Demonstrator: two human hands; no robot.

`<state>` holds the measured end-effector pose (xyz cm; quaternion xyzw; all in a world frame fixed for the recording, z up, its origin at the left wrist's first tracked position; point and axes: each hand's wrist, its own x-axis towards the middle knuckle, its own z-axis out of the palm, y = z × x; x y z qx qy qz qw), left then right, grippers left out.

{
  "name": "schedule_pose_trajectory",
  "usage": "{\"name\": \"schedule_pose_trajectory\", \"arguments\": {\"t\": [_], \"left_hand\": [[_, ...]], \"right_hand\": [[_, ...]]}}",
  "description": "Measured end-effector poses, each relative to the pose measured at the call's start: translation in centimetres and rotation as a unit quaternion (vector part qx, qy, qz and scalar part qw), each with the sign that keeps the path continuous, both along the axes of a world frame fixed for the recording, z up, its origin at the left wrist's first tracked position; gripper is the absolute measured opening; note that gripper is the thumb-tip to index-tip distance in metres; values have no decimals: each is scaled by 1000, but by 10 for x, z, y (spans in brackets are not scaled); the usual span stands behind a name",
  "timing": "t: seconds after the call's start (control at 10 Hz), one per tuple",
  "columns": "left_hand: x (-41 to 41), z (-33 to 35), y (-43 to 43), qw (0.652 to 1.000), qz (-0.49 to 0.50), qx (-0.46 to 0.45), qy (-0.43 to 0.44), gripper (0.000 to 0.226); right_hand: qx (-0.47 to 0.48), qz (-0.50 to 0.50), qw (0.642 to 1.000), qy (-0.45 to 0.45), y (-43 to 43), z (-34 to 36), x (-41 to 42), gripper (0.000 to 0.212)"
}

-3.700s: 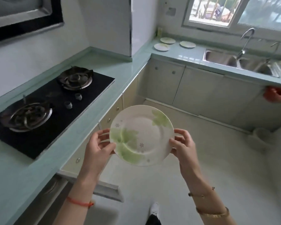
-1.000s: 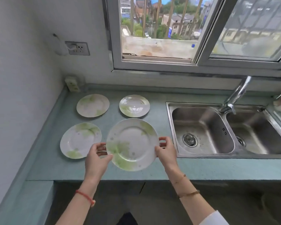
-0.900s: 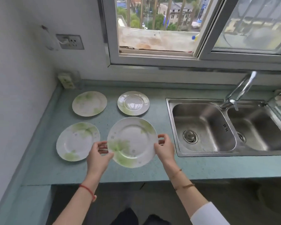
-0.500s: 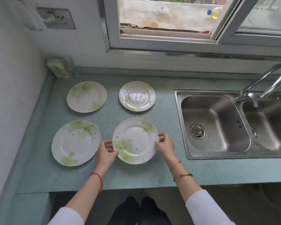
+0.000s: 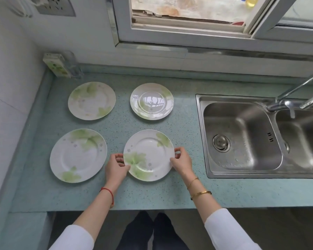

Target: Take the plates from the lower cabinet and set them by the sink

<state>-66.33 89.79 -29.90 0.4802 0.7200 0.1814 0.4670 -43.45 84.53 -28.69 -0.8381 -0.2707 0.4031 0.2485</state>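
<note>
While both hands pinch the fourth plate (image 5: 148,155) at opposite rims, left hand (image 5: 116,167) and right hand (image 5: 182,162) closed on it, it sits on the counter (image 5: 170,195) beside the sink (image 5: 242,138); fingers trapped underneath could drag it on release.

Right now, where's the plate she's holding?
Head view: the held plate sits front right in the group of four on the counter, nearest the sink, between left hand and right hand.
</note>
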Motion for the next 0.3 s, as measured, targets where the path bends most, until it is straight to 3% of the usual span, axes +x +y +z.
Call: {"name": "schedule_pose_trajectory", "arguments": {"t": [0.3], "left_hand": [[-8,16,-3,1000,-5,19,1,45]], "right_hand": [[25,-5,999,-36,-1,14,-1,35]]}}
